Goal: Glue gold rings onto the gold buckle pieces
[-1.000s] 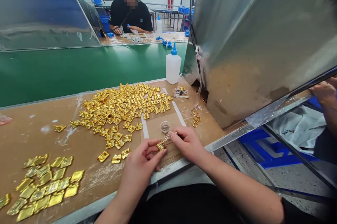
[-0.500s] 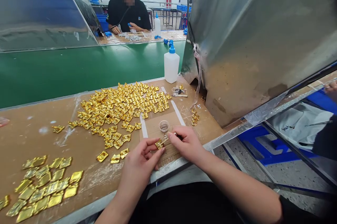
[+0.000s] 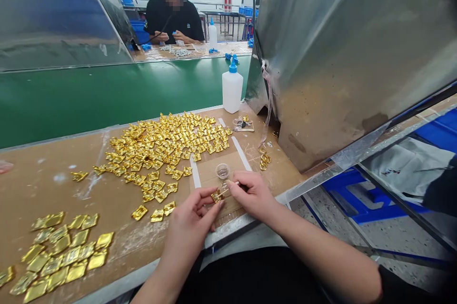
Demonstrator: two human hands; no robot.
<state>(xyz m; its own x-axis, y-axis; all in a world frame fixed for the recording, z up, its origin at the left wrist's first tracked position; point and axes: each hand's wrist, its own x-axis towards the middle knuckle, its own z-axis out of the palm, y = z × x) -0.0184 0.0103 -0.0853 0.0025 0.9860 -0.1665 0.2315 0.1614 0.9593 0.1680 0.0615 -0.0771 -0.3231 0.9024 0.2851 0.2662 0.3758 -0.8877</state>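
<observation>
Between its thumb and fingers, my left hand (image 3: pixel 194 213) pinches a small gold-coloured metal piece (image 3: pixel 216 195). My right hand (image 3: pixel 252 194) grips a thin pale stick (image 3: pixel 224 191), whose tip meets the gold piece. Just beyond my fingers stands a small clear plastic cup (image 3: pixel 222 171) on the cardboard. A big pile of similar gold pieces (image 3: pixel 160 144) spreads over the table to the left of the cup. Nearer the front left lies a group of flatter gold pieces (image 3: pixel 67 251).
A white squeeze bottle (image 3: pixel 233 87) with a blue nozzle stands at the back edge. Beyond it runs a green belt (image 3: pixel 89 99), with a co-worker (image 3: pixel 174 18) seated opposite. Gold rings (image 3: pixel 263 159) lie near the large metal panel (image 3: pixel 339 71) on the right.
My hands stay almost in place, the stick's tip still at the gold piece. Across the belt, the co-worker's hand has lifted from the table.
</observation>
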